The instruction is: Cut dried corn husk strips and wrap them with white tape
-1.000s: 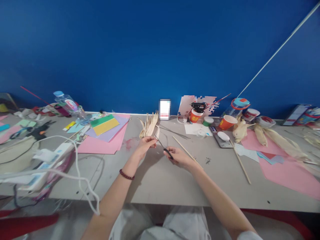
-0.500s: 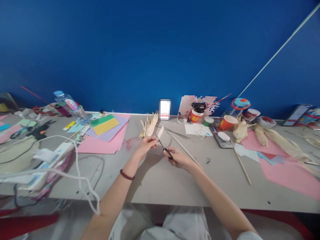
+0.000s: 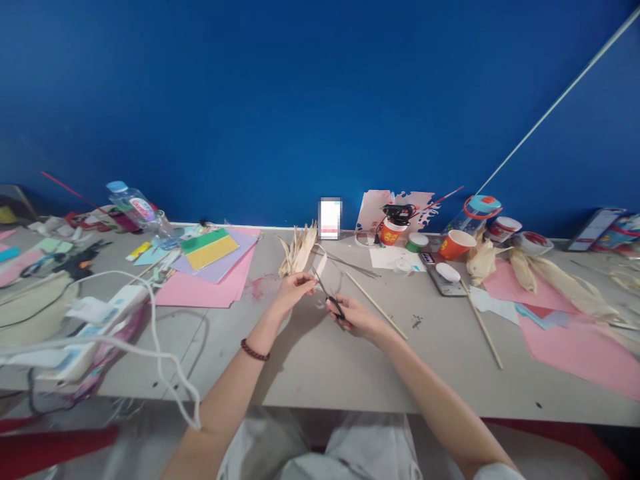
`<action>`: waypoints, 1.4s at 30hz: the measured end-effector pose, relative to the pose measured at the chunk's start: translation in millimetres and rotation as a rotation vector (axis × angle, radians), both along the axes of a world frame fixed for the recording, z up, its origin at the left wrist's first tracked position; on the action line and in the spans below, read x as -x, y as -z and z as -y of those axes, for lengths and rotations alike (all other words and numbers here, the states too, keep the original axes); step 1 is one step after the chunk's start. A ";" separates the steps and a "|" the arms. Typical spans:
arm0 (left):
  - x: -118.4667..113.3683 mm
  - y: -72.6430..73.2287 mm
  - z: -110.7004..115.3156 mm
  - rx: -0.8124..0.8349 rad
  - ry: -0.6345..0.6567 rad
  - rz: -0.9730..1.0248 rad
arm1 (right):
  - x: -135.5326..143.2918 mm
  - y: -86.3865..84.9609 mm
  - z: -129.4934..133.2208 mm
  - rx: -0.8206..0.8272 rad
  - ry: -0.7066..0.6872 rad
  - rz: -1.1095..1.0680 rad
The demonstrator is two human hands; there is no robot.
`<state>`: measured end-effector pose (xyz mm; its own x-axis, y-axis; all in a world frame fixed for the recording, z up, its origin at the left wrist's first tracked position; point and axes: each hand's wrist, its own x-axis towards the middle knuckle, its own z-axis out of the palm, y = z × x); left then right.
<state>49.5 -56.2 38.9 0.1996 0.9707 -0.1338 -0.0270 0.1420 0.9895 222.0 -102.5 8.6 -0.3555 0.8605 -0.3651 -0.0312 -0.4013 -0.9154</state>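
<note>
My left hand [image 3: 296,292] is closed, thumb against fingers, on a pale dried corn husk; most of the held part is hidden by the fingers. Right beyond the knuckles rises a frayed bundle of corn husk [image 3: 300,250], and a narrow husk strip [image 3: 323,261] curls up to its right. Black-handled scissors [image 3: 336,307] are gripped in my right hand [image 3: 354,315], fingers through the handles. Their thin blades point up and left, close to the left fingertips. Whether the blades touch the husk I cannot tell.
A wooden stick [image 3: 376,305] lies right of my hands, with thin wires [image 3: 353,262] beyond. Coloured paper [image 3: 200,290], a bottle [image 3: 137,205] and a power strip [image 3: 95,333] with white cable are left. Cups [image 3: 457,245], a phone [image 3: 443,283] and more husks [image 3: 565,287] are right.
The scissors and my right hand have shifted very slightly, and the husk strip near the blades leans a little differently. My left hand stays almost in place.
</note>
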 end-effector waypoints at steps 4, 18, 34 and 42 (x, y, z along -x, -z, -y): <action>0.1 -1.1 0.6 -0.015 0.023 -0.018 | -1.0 1.6 -1.1 -0.025 0.015 0.052; -3.0 -0.3 1.8 -0.014 -0.011 -0.042 | 2.7 -18.3 5.2 -0.069 0.035 0.143; -3.6 3.1 0.2 0.009 -0.037 0.037 | -2.8 -5.1 -1.1 -0.003 0.033 0.001; -5.5 12.5 -4.0 -0.069 -0.177 0.058 | -7.5 1.1 -1.5 -0.023 0.002 0.015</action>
<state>55.0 -52.2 26.3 0.0308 0.9978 -0.0594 -0.1023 0.0623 0.9928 229.5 -101.0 7.5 -0.3487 0.8693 -0.3504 -0.0183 -0.3801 -0.9248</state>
